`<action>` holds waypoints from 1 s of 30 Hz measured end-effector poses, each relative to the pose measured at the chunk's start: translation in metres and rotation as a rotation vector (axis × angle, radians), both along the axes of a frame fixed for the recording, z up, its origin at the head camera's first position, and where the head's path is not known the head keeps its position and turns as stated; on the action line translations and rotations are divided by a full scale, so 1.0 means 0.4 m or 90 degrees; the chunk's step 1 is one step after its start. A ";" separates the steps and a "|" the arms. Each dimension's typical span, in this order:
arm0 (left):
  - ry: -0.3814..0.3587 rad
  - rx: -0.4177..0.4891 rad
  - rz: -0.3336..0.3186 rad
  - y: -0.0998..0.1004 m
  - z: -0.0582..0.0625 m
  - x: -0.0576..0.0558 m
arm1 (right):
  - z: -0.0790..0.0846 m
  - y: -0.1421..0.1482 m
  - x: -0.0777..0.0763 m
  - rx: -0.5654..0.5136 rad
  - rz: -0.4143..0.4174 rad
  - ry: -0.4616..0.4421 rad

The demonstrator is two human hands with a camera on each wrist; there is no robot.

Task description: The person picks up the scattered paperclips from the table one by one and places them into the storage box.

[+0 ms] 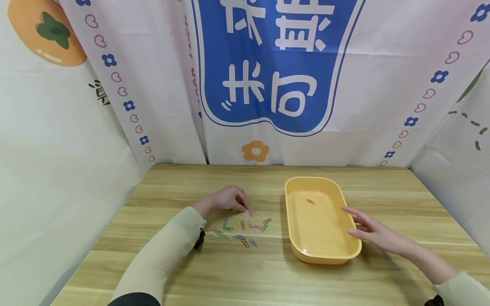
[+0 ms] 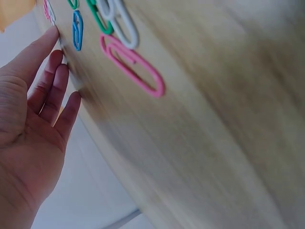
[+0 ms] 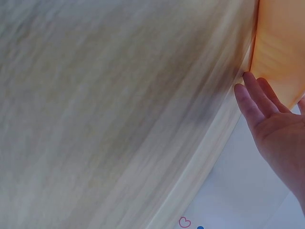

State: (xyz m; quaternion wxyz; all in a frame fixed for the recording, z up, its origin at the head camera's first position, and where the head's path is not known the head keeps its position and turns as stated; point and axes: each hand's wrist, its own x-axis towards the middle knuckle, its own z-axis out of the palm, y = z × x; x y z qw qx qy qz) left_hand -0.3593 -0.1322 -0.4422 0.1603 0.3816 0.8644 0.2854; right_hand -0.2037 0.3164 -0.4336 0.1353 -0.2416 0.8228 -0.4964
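Observation:
In the head view my left hand [image 1: 229,198] reaches down to the far edge of a group of colored paper clips, its fingertips pinching a white paper clip [image 1: 246,214]. A pink paper clip [image 1: 254,210] lies beside those fingertips. The left wrist view shows the same hand [image 2: 38,114] low over the wood, near a blue paper clip [image 2: 77,31] and a larger-looking pink one [image 2: 133,67]. At the right side of a yellow plastic tray [image 1: 289,221], my right hand [image 1: 377,233] rests with extended fingers at the rim. One reddish paper clip [image 1: 310,202] lies inside the tray.
Several more clips are scattered left of the tray, among them a green one [image 1: 265,227], a blue one [image 1: 253,243] and a brown one [image 1: 245,243]. The wooden table [image 1: 268,280] meets a printed white curtain [image 1: 172,127] at its back edge.

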 end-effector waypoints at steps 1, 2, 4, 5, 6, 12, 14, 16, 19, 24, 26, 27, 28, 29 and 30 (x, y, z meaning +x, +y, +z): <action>0.004 -0.005 0.001 0.000 0.000 0.000 | 0.000 0.000 0.000 -0.001 -0.001 -0.002; 0.008 -0.011 0.002 0.000 0.000 0.000 | 0.001 0.000 0.001 -0.001 -0.001 -0.003; 0.013 -0.021 0.006 0.001 0.001 0.001 | 0.001 0.000 0.001 -0.001 -0.001 -0.006; 0.014 -0.026 0.008 0.002 0.001 0.002 | 0.001 0.001 0.001 -0.001 -0.001 -0.007; 0.013 -0.028 0.007 0.002 0.002 0.002 | 0.001 0.001 0.001 -0.001 -0.001 -0.008; 0.001 -0.030 -0.003 0.003 0.010 0.006 | -0.001 0.002 0.000 -0.008 0.000 -0.014; -0.005 -0.027 -0.001 0.003 0.012 0.007 | -0.001 0.002 -0.001 -0.011 0.001 -0.014; -0.008 -0.026 0.000 0.003 0.012 0.008 | -0.001 0.003 -0.001 -0.011 0.001 -0.013; -0.015 -0.021 0.007 0.001 0.009 0.009 | -0.001 0.003 -0.002 -0.005 -0.002 -0.008; -0.014 -0.002 0.020 -0.009 -0.004 0.011 | -0.002 0.001 -0.001 -0.001 -0.004 -0.005; -0.017 0.011 0.027 -0.013 -0.007 0.011 | -0.002 0.001 0.000 0.000 -0.006 -0.004; -0.017 0.017 0.029 -0.015 -0.008 0.011 | -0.003 0.002 0.000 0.000 -0.007 -0.003; -0.018 0.022 0.033 -0.016 -0.008 0.012 | -0.003 0.002 0.000 0.001 -0.008 -0.002; -0.019 0.025 0.038 -0.016 -0.007 0.012 | -0.003 0.003 0.001 0.003 -0.008 -0.001; -0.019 0.029 0.042 -0.015 -0.005 0.013 | -0.003 0.003 0.001 0.003 -0.008 -0.001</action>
